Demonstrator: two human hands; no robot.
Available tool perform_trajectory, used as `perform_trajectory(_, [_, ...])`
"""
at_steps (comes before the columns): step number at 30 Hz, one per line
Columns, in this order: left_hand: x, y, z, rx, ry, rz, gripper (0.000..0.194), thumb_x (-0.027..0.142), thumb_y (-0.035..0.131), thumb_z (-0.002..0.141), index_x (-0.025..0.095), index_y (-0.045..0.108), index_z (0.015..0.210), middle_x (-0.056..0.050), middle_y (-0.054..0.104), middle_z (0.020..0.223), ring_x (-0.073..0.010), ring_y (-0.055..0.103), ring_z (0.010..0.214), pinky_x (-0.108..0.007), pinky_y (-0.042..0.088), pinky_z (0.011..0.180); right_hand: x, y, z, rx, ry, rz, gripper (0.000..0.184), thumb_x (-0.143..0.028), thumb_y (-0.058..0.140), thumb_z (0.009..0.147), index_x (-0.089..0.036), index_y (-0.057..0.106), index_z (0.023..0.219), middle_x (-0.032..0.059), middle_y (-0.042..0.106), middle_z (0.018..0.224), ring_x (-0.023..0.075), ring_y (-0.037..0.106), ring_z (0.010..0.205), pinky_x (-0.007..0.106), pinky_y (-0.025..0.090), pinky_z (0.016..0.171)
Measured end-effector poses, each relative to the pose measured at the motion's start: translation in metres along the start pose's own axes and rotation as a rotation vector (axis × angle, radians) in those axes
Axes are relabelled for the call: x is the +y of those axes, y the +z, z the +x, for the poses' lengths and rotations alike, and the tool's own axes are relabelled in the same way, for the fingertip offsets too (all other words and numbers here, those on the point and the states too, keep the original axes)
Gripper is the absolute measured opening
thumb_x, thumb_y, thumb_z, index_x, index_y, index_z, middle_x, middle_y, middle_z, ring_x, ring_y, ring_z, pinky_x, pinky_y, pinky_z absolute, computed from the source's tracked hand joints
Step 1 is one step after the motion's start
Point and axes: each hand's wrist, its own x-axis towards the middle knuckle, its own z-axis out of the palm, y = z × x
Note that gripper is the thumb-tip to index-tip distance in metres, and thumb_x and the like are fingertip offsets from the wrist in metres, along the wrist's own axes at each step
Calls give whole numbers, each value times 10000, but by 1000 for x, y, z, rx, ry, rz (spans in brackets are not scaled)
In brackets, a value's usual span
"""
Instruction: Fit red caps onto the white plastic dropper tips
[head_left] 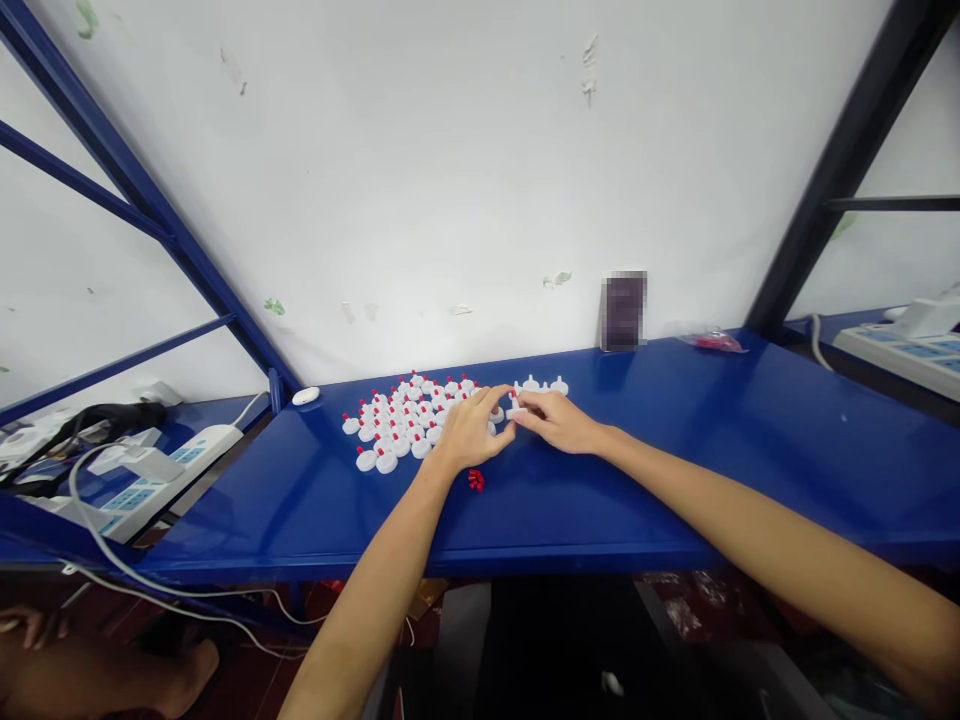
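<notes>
My left hand [474, 426] and my right hand [559, 420] meet over the blue table, closed on one white nozzle cap [513, 411] with a red tip. The left index finger is at the red tip and the left thumb at the base. From the other side, my right thumb and fingers pinch the cap. A cluster of white nozzle caps with red tips [401, 440] stands upright to the left, partly hidden by my left hand. Behind my right hand are a few white nozzle caps without red tips [559, 385]. Small loose red tips [476, 481] lie in a pile before my left hand.
A dark pixelated upright object [624, 312] leans on the wall behind the blue table [675, 500]. A clear bag with red pieces [716, 341] lies back right. A white oval object [306, 396] sits back left. Power strips [172, 470] with cables are at the left; another person's leg shows below.
</notes>
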Motion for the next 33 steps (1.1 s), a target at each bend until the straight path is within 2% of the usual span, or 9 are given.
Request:
perform_trajectory(4, [0, -1, 1, 2, -9, 7, 378, 291, 606, 832, 213, 555, 1199, -50, 658, 1024, -191, 635, 862, -301, 481, 748, -7, 0, -3, -63, -42, -12, 348, -488, 408, 988, -192, 479, 819, -35, 491, 670, 122, 420, 599, 264, 320, 602])
perform_trajectory(7, [0, -2, 0, 30, 5, -3, 330, 305, 609, 837, 211, 566, 1150, -44, 643, 1016, -188, 627, 863, -296, 473, 742, -7, -1, -4, -86, -62, -17, 298, -477, 447, 974, -188, 510, 938, -27, 522, 698, 134, 451, 611, 268, 336, 610])
perform_trajectory(11, [1, -3, 0, 47, 6, -4, 328, 262, 600, 821, 210, 578, 1144, -45, 640, 989, -191, 617, 860, -304, 473, 761, -6, 0, -4, -48, -42, -82, 321, -441, 443, 975, -180, 499, 1152, -10, 572, 735, 159, 503, 634, 282, 363, 633])
perform_trajectory(14, [1, -3, 1, 64, 7, -7, 372, 227, 576, 820, 202, 574, 1191, -47, 642, 986, -187, 608, 838, -307, 474, 771, -10, 1, -3, -3, 2, -164, 331, -402, 445, 969, -184, 473, 1216, -3, 592, 746, 172, 535, 650, 282, 364, 634])
perform_trajectory(18, [0, -1, 1, 88, -1, 22, 427, 203, 550, 827, 202, 569, 1253, -49, 631, 963, -186, 599, 840, -301, 475, 773, -17, 2, -2, 53, 66, -322, 346, -328, 492, 923, -200, 470, 1243, 0, 614, 754, 171, 546, 643, 266, 342, 614])
perform_trajectory(22, [1, -1, 1, 84, -5, 56, 411, 234, 575, 828, 213, 589, 1238, -57, 625, 1017, -195, 601, 876, -305, 479, 789, -21, 2, -1, 88, 122, -413, 403, -343, 521, 894, -184, 471, 1262, 29, 655, 813, 180, 568, 658, 268, 332, 610])
perform_trajectory(30, [-3, 1, 1, 31, 25, 87, 380, 260, 557, 859, 207, 619, 1230, -64, 632, 1000, -194, 621, 865, -296, 486, 747, -22, 2, -1, 58, 149, -511, 417, -327, 533, 862, -183, 500, 1252, 100, 696, 1041, 233, 626, 799, 295, 353, 657])
perform_trajectory(33, [-4, 3, 1, 19, 31, 81, 341, 236, 539, 871, 192, 644, 1192, -53, 651, 918, -185, 626, 817, -292, 480, 731, -21, 1, -1, 38, 151, -526, 400, -314, 519, 867, -180, 523, 1243, 106, 695, 1076, 239, 629, 840, 300, 358, 675])
